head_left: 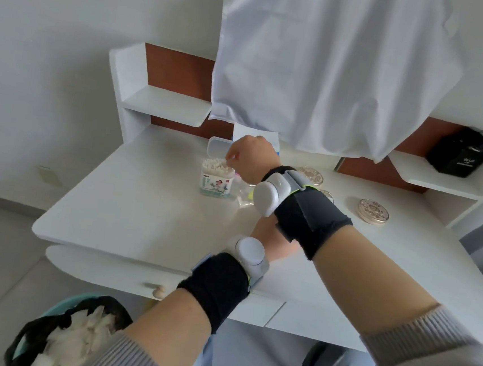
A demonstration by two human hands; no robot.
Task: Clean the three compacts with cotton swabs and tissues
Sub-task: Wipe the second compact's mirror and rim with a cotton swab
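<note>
An open box of cotton swabs [217, 180], its lid flipped up behind it, stands at the back middle of the white desk [131, 207]. My right hand [250, 158] reaches across to it, fingertips pinched on a cotton swab at the top of the box. My left hand [270, 240] rests on the desk under my right forearm, mostly hidden, so what it holds is unclear. One round metallic compact [373, 211] lies shut at the right. A second compact [312, 175] peeks out behind my right wrist. A tissue box [254, 132] stands behind my right hand.
A white cloth [334, 67] hangs over the back of the desk. A black box [458, 156] sits on the right shelf. A bin [78, 338] full of used tissues stands on the floor at lower left. A drawer knob [159, 291] sticks out in front.
</note>
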